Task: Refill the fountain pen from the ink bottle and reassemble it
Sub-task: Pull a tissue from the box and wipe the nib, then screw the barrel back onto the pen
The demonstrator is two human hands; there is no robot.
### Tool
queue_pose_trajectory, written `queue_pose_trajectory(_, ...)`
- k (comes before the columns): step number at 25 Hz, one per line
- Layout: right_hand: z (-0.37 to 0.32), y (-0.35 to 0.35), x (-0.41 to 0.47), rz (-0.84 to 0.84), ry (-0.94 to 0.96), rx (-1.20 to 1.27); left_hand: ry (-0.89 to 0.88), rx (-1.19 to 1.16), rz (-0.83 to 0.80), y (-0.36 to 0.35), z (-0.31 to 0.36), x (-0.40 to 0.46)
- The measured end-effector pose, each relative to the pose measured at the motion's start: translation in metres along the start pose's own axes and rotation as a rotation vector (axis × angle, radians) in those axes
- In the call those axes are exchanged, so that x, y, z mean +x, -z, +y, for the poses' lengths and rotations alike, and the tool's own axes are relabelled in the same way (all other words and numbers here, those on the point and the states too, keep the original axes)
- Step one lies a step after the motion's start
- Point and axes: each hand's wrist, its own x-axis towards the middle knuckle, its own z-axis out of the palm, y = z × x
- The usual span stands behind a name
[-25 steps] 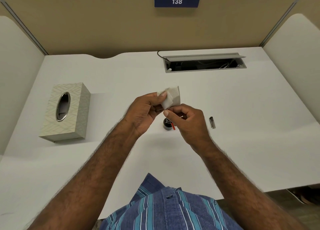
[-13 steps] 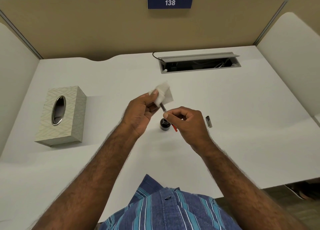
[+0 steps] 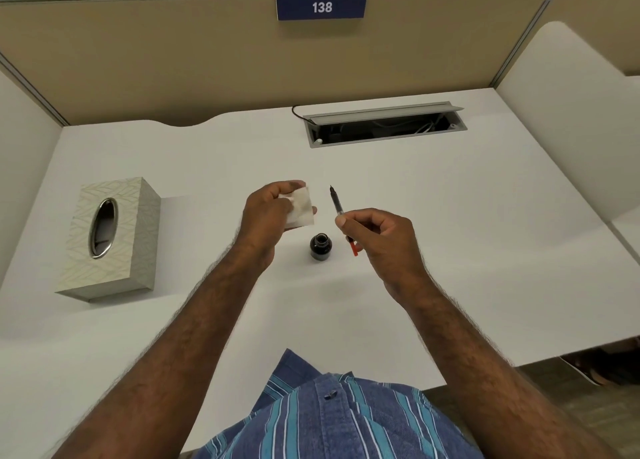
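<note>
Pen section [image 3: 336, 201] pinched in the right hand [image 3: 379, 237], thumb and forefinger closed round the clear part of it, nib pointing up and away, red end [image 3: 353, 249] poking out below the fingers. Held above the desk [image 3: 450, 216], just right of the ink bottle [image 3: 320, 246] and apart from it. Bottle uncapped, upright on the desk, between the two wrists. Folded white tissue [image 3: 300, 207] gripped in the left hand [image 3: 268, 216], fingers curled over its top edge, thumb behind; faint marks on the paper, possibly ink, too pale to be sure. Tissue and nib well clear of each other, not touching. Patterned tissue box [image 3: 107, 240] off to the left, oval slot facing up. Open cable hatch [image 3: 384, 126] set into the far side of the desk, wires inside. Blue plate marked 138 [image 3: 321, 7] on the tan partition behind. Striped blue shirt [image 3: 329, 417] at the near edge.
</note>
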Motion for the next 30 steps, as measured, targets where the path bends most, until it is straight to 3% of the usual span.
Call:
queue_pose_trajectory(4, -0.001, 0.003, 0.001, 0.01, 0.002, 0.015, 0.003, 0.202, -0.086, -0.007, 0.0, -0.01)
queue_pose_trajectory(13, 0.009, 0.02, 0.004, 0.03, -0.005, -0.015, 0.019, 0.214, -0.272, -0.041, -0.004, -0.024)
queue_pose_trajectory(23, 0.029, 0.053, 0.011, 0.008, -0.081, -0.074, 0.09, 0.215, -0.223, -0.064, -0.025, -0.009)
queue_pose_trajectory(27, 0.051, 0.072, 0.026, 0.113, -0.163, -0.106, 0.119, 0.208, -0.195, -0.064, -0.031, 0.0)
queue_pose_trajectory(30, 0.073, 0.078, 0.04, 0.212, -0.182, -0.314, 0.132, 0.197, -0.188, -0.062, -0.034, 0.006)
